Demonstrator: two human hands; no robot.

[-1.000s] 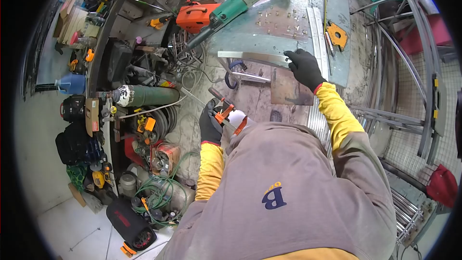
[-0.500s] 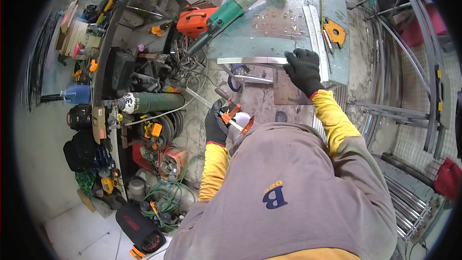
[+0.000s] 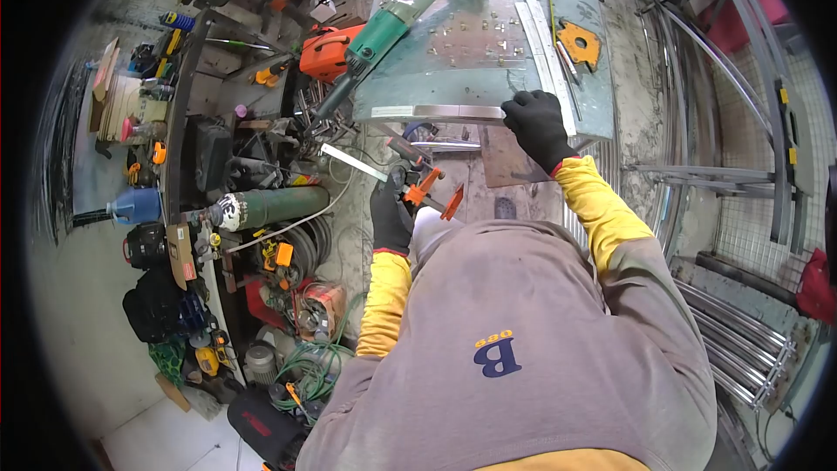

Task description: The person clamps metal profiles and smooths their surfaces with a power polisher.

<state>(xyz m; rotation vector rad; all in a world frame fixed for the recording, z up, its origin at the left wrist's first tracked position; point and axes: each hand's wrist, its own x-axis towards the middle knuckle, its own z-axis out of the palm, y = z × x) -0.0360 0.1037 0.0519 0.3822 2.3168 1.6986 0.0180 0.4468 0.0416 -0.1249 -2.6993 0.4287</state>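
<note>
My left hand point(image 3: 391, 214), in a black glove, is closed around an orange bar clamp point(image 3: 425, 187). The clamp's bare metal bar point(image 3: 353, 161) sticks out to the left, and its dark handle points up toward the table. My gloved right hand point(image 3: 536, 126) has its fingers curled over the front table edge, at the right end of a shiny metal strip point(image 3: 445, 111). That strip lies along the edge of the metal-topped table point(image 3: 397, 78). The undersides of my right fingers are hidden.
A green angle polisher point(image 3: 379, 39) lies across the table's left side. Several small clear pieces point(image 3: 479, 30), long flat strips point(image 3: 542, 52) and an orange magnetic welding square point(image 3: 578, 44) are on top. A green gas cylinder point(image 3: 283, 207) lies at left; metal frames point(image 3: 732, 52) stand at right.
My left hand has raised the clamp slightly toward the table edge and turned it, its jaw end shifting right. My right hand stays at the strip's end. The view has shifted a little.
</note>
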